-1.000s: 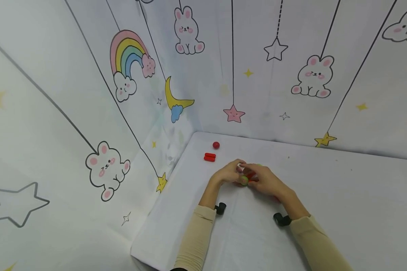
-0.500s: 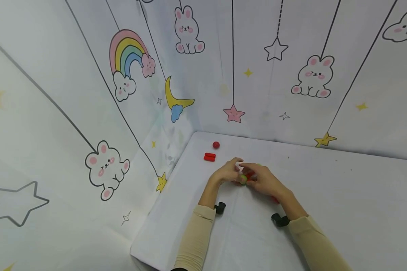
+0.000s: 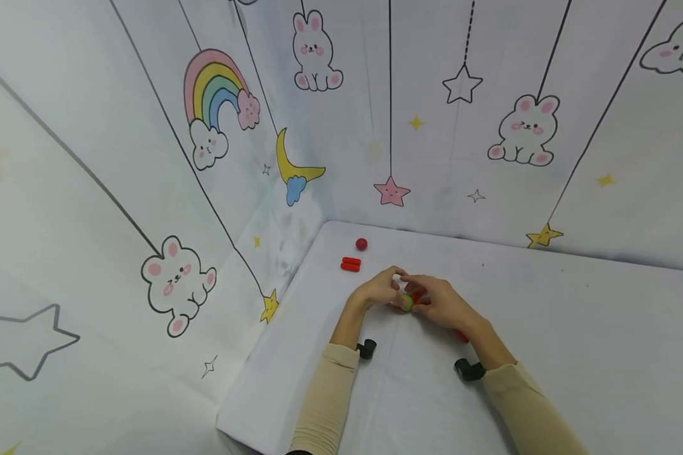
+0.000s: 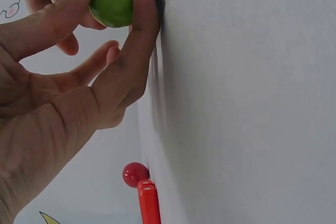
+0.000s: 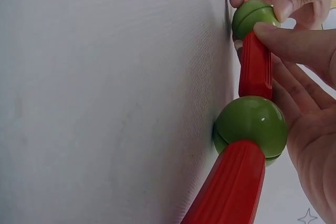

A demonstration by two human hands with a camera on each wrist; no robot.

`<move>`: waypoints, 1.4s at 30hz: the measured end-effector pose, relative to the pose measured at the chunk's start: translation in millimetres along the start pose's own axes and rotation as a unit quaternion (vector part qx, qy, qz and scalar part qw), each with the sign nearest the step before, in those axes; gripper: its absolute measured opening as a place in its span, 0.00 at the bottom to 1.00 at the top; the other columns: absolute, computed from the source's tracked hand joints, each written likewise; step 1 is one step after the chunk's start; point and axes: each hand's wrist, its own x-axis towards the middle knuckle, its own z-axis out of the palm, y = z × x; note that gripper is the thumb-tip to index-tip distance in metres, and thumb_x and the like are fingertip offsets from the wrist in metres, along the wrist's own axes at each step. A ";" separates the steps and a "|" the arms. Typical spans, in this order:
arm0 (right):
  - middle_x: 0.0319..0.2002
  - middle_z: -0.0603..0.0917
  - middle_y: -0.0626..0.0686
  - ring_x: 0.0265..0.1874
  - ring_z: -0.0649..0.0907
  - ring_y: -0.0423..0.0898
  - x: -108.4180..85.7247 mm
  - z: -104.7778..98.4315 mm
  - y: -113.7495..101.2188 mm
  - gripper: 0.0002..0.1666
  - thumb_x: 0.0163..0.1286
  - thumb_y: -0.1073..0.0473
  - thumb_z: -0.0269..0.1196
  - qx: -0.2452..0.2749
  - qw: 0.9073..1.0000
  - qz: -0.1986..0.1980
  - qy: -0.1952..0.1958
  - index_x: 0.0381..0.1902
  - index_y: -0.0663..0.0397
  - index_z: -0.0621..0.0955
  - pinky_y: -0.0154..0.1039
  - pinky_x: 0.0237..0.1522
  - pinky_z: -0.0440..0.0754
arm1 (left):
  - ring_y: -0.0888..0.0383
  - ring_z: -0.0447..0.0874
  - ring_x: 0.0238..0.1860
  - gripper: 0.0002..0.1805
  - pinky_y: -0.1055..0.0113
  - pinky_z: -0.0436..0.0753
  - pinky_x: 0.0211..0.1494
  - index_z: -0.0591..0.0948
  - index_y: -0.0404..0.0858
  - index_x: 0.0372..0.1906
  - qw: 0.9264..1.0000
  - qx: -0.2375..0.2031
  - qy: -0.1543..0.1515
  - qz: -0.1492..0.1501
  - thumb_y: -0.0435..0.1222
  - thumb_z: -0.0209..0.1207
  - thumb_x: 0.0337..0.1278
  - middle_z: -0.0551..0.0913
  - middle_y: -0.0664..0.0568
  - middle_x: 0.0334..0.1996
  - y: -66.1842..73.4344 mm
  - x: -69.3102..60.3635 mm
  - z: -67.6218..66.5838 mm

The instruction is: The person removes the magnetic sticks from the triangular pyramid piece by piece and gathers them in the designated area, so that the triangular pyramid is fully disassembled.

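Note:
My left hand [image 3: 380, 289] pinches a glossy green ball [image 4: 116, 1] between thumb and a finger, just over the white tabletop. Opposite it, my right hand [image 3: 446, 303] grips a short red ribbed rod [image 5: 255, 66], its thumb where the rod meets that ball. In the right wrist view this rod runs from the pinched ball to a second green ball [image 5: 251, 124]. Another red rod [image 5: 228, 187] extends from the second ball towards the camera. From the head, the right hand and forearm cover most of this chain.
At the table's far left, a red ball [image 3: 361, 244] lies behind two red rods [image 3: 351, 264] set side by side. A printed fabric wall [image 3: 432, 208] rises along the back edge, with another on the left.
Both hands have shifted very slightly left along with the green ball. The red ball and the two loose rods stay where they were.

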 end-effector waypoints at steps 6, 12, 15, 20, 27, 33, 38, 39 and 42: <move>0.55 0.85 0.56 0.54 0.85 0.50 1.1 0.0 1.3 0.41 0.63 0.75 0.72 -0.003 1.000 0.004 -0.015 0.73 0.57 0.74 0.52 0.56 0.86 | 0.51 0.77 0.43 0.36 0.64 0.83 0.43 0.73 0.42 0.67 1.000 -0.017 -0.023 0.004 0.22 0.71 0.51 0.76 0.42 0.47 -2.1 -0.2 -3.9; 0.53 0.86 0.55 0.54 0.85 0.50 -1.7 -1.4 1.2 0.41 0.63 0.75 0.72 -0.001 1.000 0.011 -0.021 0.73 0.57 0.74 0.51 0.55 0.86 | 0.52 0.79 0.42 0.36 0.64 0.84 0.44 0.73 0.42 0.67 0.998 -0.025 -0.054 0.001 0.23 0.71 0.52 0.76 0.42 0.46 -3.0 0.5 -4.6; 0.52 0.85 0.54 0.52 0.86 0.50 -2.0 -1.2 -0.3 0.40 0.63 0.74 0.72 0.004 1.000 0.013 -0.024 0.72 0.58 0.75 0.50 0.54 0.87 | 0.51 0.79 0.43 0.37 0.62 0.84 0.46 0.73 0.43 0.67 0.997 -0.034 -0.070 0.003 0.23 0.71 0.52 0.76 0.42 0.48 -5.9 1.4 -7.2; 0.49 0.85 0.56 0.49 0.87 0.50 -1.5 -1.0 -1.1 0.38 0.62 0.76 0.72 0.012 1.000 0.009 -0.024 0.70 0.62 0.76 0.47 0.52 0.88 | 0.50 0.80 0.47 0.38 0.62 0.82 0.50 0.72 0.44 0.69 0.996 -0.029 -0.079 0.007 0.26 0.72 0.53 0.75 0.40 0.54 -10.0 1.8 -10.5; 0.51 0.84 0.57 0.50 0.87 0.52 -1.3 -2.8 3.1 0.38 0.62 0.77 0.72 0.020 0.999 0.004 -0.024 0.70 0.62 0.76 0.48 0.53 0.88 | 0.50 0.83 0.45 0.38 0.61 0.86 0.50 0.72 0.45 0.70 0.996 -0.051 -0.073 0.002 0.24 0.70 0.54 0.74 0.40 0.54 -10.1 1.4 -9.3; 0.49 0.85 0.56 0.50 0.87 0.52 -2.3 -3.1 2.5 0.35 0.62 0.76 0.73 0.007 1.000 -0.001 -0.010 0.68 0.63 0.78 0.49 0.53 0.88 | 0.49 0.81 0.44 0.38 0.59 0.90 0.48 0.72 0.45 0.70 0.996 -0.068 -0.052 -0.003 0.22 0.69 0.53 0.72 0.39 0.54 -8.3 -0.2 -6.9; 0.48 0.85 0.54 0.48 0.87 0.50 -3.1 -2.5 2.5 0.35 0.61 0.75 0.74 -0.011 1.000 0.004 0.000 0.66 0.62 0.79 0.48 0.53 0.88 | 0.50 0.78 0.45 0.40 0.60 0.90 0.46 0.73 0.43 0.71 0.997 -0.070 -0.033 -0.003 0.21 0.70 0.51 0.72 0.39 0.53 -7.1 0.0 -4.4; 0.47 0.85 0.53 0.48 0.87 0.50 -3.0 -2.7 2.3 0.35 0.61 0.75 0.74 -0.015 1.000 0.005 0.001 0.66 0.62 0.79 0.49 0.53 0.88 | 0.50 0.78 0.45 0.40 0.59 0.90 0.47 0.72 0.42 0.71 0.997 -0.074 -0.030 -0.004 0.20 0.70 0.51 0.72 0.39 0.54 -6.6 0.2 -4.2; 0.47 0.85 0.53 0.48 0.87 0.50 -2.3 -4.2 2.0 0.34 0.61 0.75 0.73 -0.018 1.000 0.003 0.009 0.66 0.62 0.80 0.51 0.54 0.88 | 0.48 0.78 0.47 0.41 0.56 0.91 0.48 0.71 0.40 0.73 0.996 -0.090 -0.019 -0.006 0.20 0.69 0.52 0.71 0.38 0.56 -4.5 0.8 -3.9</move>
